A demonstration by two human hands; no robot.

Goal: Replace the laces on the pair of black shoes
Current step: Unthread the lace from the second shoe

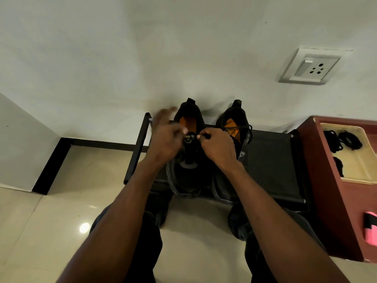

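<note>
Two black shoes with orange insoles stand side by side on a low black bench, heels toward the wall. Both my hands work at the tongue of the left shoe. My right hand pinches a black lace end at an upper eyelet. My left hand is blurred, its thumb and a finger near the lace at the shoe's tongue while the other fingers spread upward. The right shoe has a black lace lying loose across its opening.
A red-brown cabinet stands right of the bench, with a cream tray holding several coiled black laces. A pink object lies on the cabinet's near end. A wall socket is above. My knees are below the bench on glossy tiles.
</note>
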